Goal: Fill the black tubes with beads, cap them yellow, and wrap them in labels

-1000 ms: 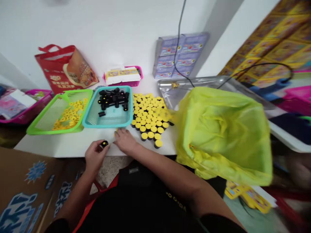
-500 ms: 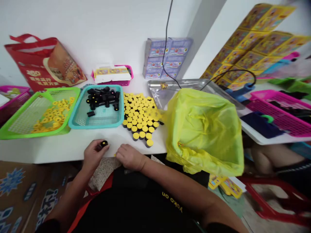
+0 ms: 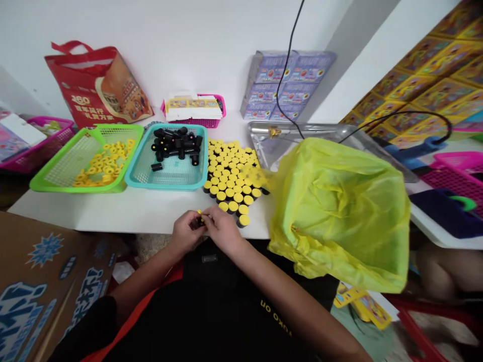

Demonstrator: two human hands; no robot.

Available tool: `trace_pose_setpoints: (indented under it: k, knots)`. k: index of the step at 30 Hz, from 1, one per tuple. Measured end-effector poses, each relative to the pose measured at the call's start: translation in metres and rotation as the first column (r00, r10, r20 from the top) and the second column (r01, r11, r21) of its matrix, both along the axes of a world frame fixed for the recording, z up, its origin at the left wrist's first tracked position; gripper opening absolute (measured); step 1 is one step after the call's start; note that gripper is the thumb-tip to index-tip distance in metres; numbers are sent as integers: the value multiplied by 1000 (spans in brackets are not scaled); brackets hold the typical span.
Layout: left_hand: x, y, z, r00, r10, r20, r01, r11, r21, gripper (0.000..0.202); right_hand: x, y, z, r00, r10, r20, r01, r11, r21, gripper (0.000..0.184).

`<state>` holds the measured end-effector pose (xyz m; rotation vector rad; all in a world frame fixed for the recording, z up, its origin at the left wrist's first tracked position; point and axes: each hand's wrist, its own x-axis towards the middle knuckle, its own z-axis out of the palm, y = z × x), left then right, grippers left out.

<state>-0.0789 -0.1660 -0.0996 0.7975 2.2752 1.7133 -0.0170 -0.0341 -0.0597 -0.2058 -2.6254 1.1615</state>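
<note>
Take the turquoise basket (image 3: 168, 185) as the landmark: it stands on the white table (image 3: 147, 208) with a heap of black pieces (image 3: 175, 145) inside. On its near side, by the right front corner and over the table's front edge, the left hand (image 3: 186, 230) has its thumb and fingers closed around a small black piece (image 3: 195, 221), mostly hidden by them. The right hand (image 3: 223, 229) meets it there, fingertips bunched against the left ones; a small yellow bit (image 3: 199, 212) shows where they meet, but whether the right fingers pinch it cannot be told. Right of the basket and close against it, yellow-topped black pieces (image 3: 230, 182) crowd the table, their nearest ones just beyond the right hand. Farther right of the basket, past that crowd, a large container lined with yellow plastic (image 3: 403, 229) bulks up and blocks part of the metal tray (image 3: 264, 153). Left of the basket, touching or nearly so, is a green basket (image 3: 77, 189) with yellow rings (image 3: 109, 163). Behind the basket stand a pink basket (image 3: 194, 122) topped with printed card and, to the left, a red bag (image 3: 85, 98); behind and to the right, a black cable (image 3: 289, 45) hangs before purple boxes (image 3: 307, 75).
</note>
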Motion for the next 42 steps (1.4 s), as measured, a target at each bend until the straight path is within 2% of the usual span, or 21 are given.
trace_pose_setpoints:
  k: [2, 4, 6, 8, 9, 12, 15, 17, 21, 23, 28, 34, 37, 40, 42]
  knots:
    - [0, -1, -1, 999, 27, -38, -27, 1000, -13, 15, 1, 4, -2, 999, 13, -36, -17, 994, -111, 11]
    - [0, -1, -1, 999, 27, -43, -28, 999, -16, 18, 0, 8, -6, 999, -30, -17, 25, 967, -254, 8]
    - [-2, -1, 0, 999, 21, 28, -20, 1000, -8, 28, -3, 11, -12, 995, -84, 56, 99, 911, -401, 15]
    - [-4, 0, 0, 992, 4, 124, -4, 1000, 1, 40, -6, 11, -16, 985, -129, 112, 167, 869, -465, 23]
    - [-5, 0, 0, 987, -5, 159, 5, 1000, 4, 42, -6, 11, -17, 982, -149, 114, 185, 869, -458, 24]
    - [-8, -1, 2, 977, -24, 212, 20, 1000, 17, 39, -6, 7, -16, 984, -174, 47, 179, 916, -358, 22]
    - [-8, -1, 4, 971, 8, 241, -20, 999, 50, 36, -4, 4, -12, 981, -191, -6, 180, 932, -315, 17]
    - [-6, -1, 7, 965, 19, 263, -47, 994, 100, 35, -3, 3, -9, 978, -210, -8, 190, 901, -389, 19]
    - [1, -4, 13, 968, 44, 246, -89, 981, 173, 32, -2, -2, -3, 979, -201, 22, 172, 771, -613, 31]
    - [6, -4, 17, 957, 37, 289, -105, 969, 226, 33, -2, -5, 0, 977, -212, -3, 157, 733, -662, 34]
    - [15, 4, 24, 885, -65, 462, -113, 931, 347, 42, -2, -8, 4, 952, -289, -100, 159, 746, -647, 29]
    - [16, 10, 32, 892, -65, 447, -133, 908, 398, 43, -2, -7, 7, 938, -338, -72, 180, 655, -734, 33]
    - [17, 9, 32, 886, -74, 457, -138, 900, 414, 41, 0, -9, 12, 932, -358, -63, 201, 651, -732, 34]
    - [19, 7, 32, 886, -70, 458, -154, 888, 433, 40, 4, -10, 19, 955, -295, 30, 226, 656, -721, 36]
    - [20, 7, 32, 881, -75, 467, -159, 883, 441, 40, 6, -11, 23, 970, -208, 124, 231, 631, -741, 38]
